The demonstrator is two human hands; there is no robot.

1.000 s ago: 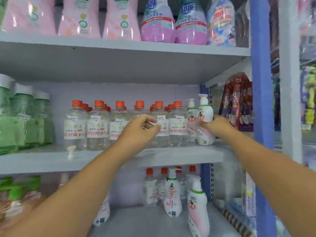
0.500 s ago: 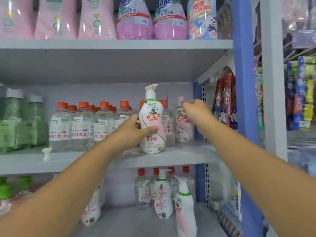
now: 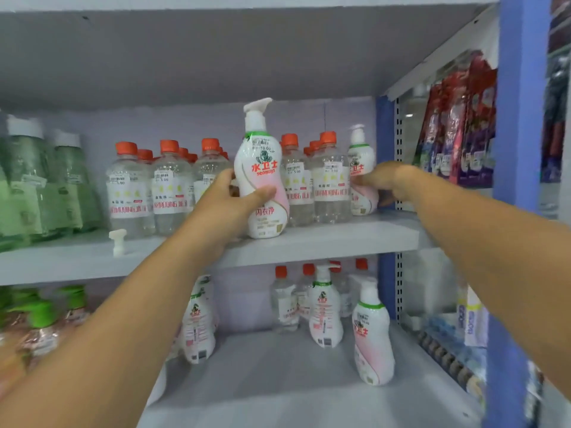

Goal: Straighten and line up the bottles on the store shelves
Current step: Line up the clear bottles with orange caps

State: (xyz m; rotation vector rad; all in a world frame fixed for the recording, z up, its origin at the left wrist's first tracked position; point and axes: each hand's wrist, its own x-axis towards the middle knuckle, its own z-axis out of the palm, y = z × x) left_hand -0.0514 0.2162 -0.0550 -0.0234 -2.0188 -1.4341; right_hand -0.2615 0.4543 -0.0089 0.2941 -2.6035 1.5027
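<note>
My left hand (image 3: 227, 200) grips a white and pink pump bottle (image 3: 262, 168) that stands upright near the front edge of the middle shelf (image 3: 340, 239). My right hand (image 3: 381, 182) is closed around a second, smaller-looking pump bottle (image 3: 360, 156) at the shelf's far right, against the blue upright. Between and behind the two stand rows of clear bottles with orange caps (image 3: 173, 183). My right hand hides the lower side of the second bottle.
Green bottles with white caps (image 3: 37, 183) fill the left of the middle shelf; a loose white pump head (image 3: 118, 240) lies near its front edge. The lower shelf (image 3: 278, 381) holds scattered pump bottles (image 3: 372, 335) and orange-capped bottles. A blue post (image 3: 519, 118) and hanging packets (image 3: 457, 125) stand right.
The view has dropped, so the top shelf is out of sight. My right hand went from the second pump bottle's top down to its body. My left hand keeps the front pump bottle.
</note>
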